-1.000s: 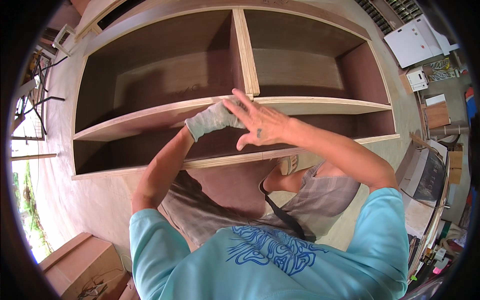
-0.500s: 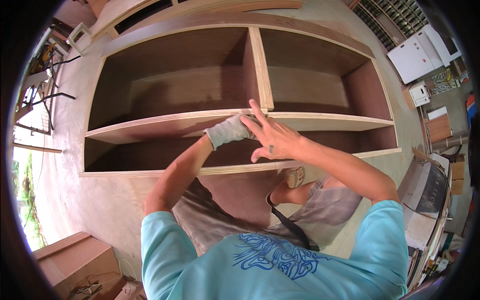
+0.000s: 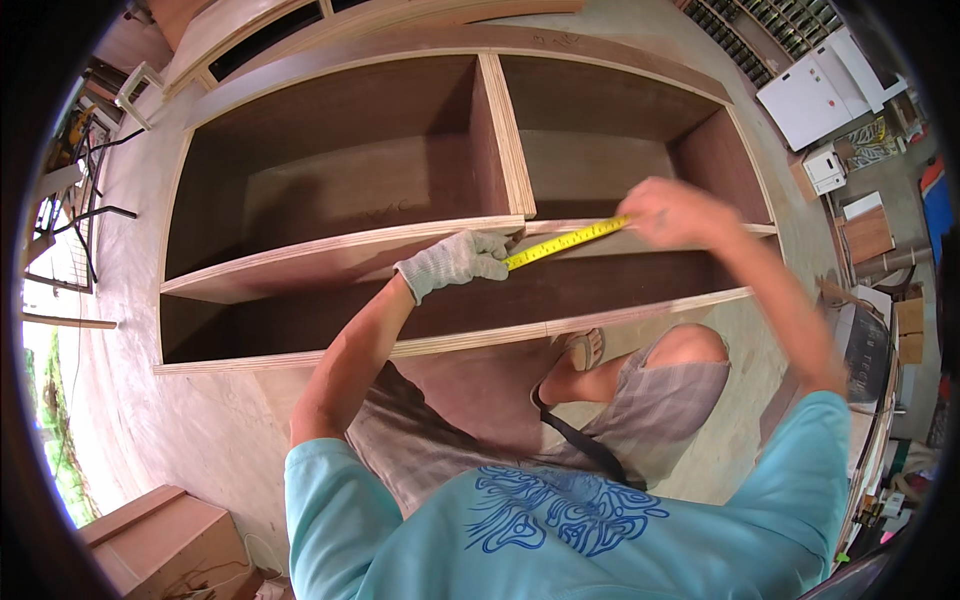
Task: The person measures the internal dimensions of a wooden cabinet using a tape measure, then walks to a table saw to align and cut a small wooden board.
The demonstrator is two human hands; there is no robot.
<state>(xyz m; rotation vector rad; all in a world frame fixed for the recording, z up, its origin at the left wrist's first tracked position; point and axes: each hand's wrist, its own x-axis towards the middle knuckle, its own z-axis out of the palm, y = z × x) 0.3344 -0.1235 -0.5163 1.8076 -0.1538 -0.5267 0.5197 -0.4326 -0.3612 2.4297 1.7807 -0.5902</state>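
A yellow tape measure blade (image 3: 568,243) runs between my hands, slanting up to the right in front of the cabinet's horizontal shelf edge. My left hand (image 3: 455,263), in a grey-white knitted glove, is closed round the tape measure's near end; its case is mostly hidden by the fingers. My bare right hand (image 3: 682,215), somewhat smeared by motion, is closed on the blade's far end. The wooden cabinet (image 3: 508,135) lies before me, with dark brown compartments and pale plywood edges. A vertical divider meets the shelf just above my left hand.
My bent legs and sandalled foot (image 3: 588,350) are close to the cabinet's near edge. Another wooden frame (image 3: 245,40) lies beyond it. A brown box (image 3: 165,540) is at lower left, dark metal stands (image 3: 95,215) at left, and a white machine (image 3: 815,95) at far right.
My hands were together at the shelf edge; now my right hand has moved right and the yellow blade is drawn out between them. The view has shifted slightly.
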